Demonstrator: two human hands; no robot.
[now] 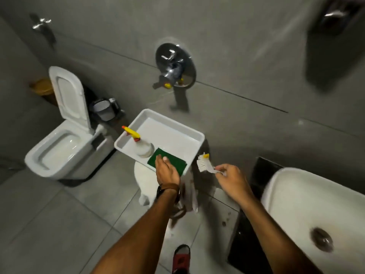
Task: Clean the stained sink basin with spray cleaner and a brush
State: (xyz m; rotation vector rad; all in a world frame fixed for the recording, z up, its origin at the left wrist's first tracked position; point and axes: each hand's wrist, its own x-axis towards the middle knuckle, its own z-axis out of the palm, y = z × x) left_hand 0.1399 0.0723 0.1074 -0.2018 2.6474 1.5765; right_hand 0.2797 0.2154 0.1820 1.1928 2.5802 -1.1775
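A white tray (189, 133) rests on a white stool in the middle. A spray bottle (141, 145) with a yellow nozzle stands in the tray's left corner. A green scrub pad (173, 157) lies at its near edge, and my left hand (166, 171) presses on the pad with its thumb on top. My right hand (233, 179) pinches the handle of a white brush (204, 164) just right of the tray. The white sink basin (292, 196) sits at the lower right, with brownish stains around its dark drain (322, 239).
A white toilet (61, 151) with its lid up stands at the left, a small bin (104, 109) behind it. A chrome wall valve (174, 66) sits above the tray. White cloths hang from the stool. My red sandal (181, 258) is on the tiled floor.
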